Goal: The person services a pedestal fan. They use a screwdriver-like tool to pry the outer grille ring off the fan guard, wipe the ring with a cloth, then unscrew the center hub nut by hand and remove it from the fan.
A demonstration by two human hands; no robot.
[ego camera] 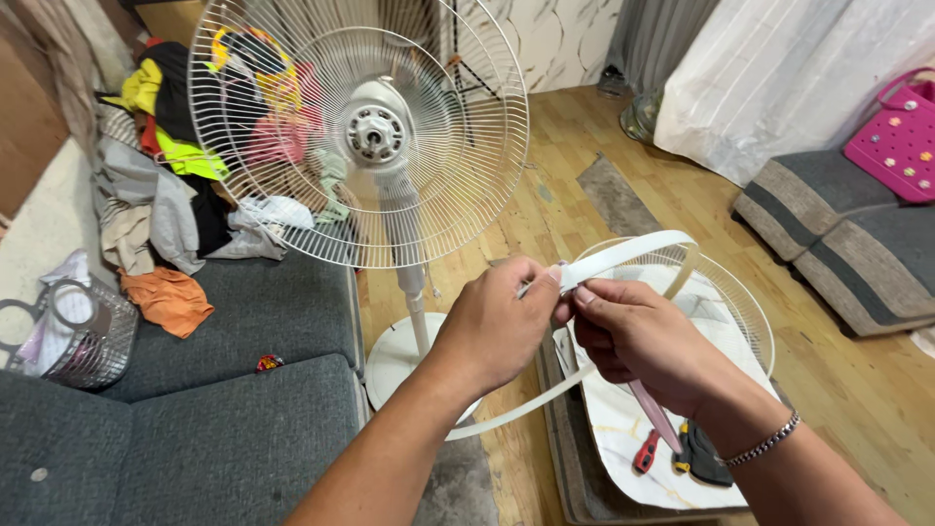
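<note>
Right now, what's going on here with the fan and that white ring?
A person holds a thin white plastic ring with both hands: the left hand and the right hand pinch it together at one spot. In front stands a pedestal fan, its rear grille on and no blades visible. A loose front grille lies on a low marble-look table, beside a red-handled screwdriver.

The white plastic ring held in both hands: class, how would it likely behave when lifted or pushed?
The white ring looks thin and narrow, so probably light and springy. Held between the left hand and right hand, its loop sags unevenly, suggesting it flexes rather than stays stiff. Its smooth surface might slip from a loose grip.
</note>
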